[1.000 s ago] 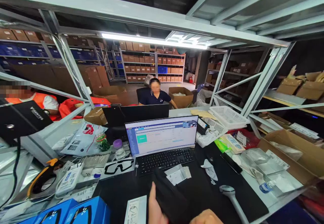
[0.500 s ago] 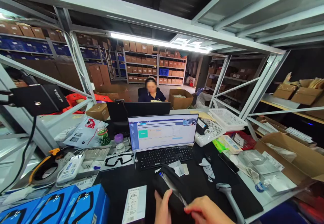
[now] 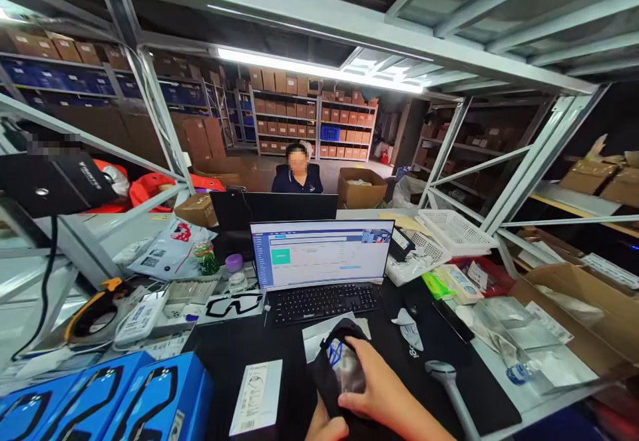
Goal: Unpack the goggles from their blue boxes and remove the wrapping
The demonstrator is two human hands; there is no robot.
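Observation:
A black soft pouch [image 3: 327, 371] is held above the black desk mat [image 3: 239, 354] in front of the keyboard [image 3: 324, 302]. A clear-wrapped item with blue on it [image 3: 344, 364] shows at the pouch's open mouth. My right hand [image 3: 382, 391] comes in from the lower right, fingers curled onto that item and the pouch. Only a small part of my left hand [image 3: 327, 429] shows at the bottom edge, gripping the pouch from below. A white slip of paper [image 3: 312, 338] lies under the pouch.
A monitor [image 3: 319, 255] stands behind the keyboard. A barcode scanner [image 3: 449, 381] lies to the right, a white labelled box [image 3: 257, 398] and blue boxes [image 3: 100, 408] to the left. A cardboard box [image 3: 574, 294] and white baskets [image 3: 449, 228] fill the right. A person [image 3: 298, 171] sits across the desk.
The pouch has come up and turned its mouth toward me. My right hand moved from pinching the clear wrap at the side to lying over the pouch. The view shifted slightly.

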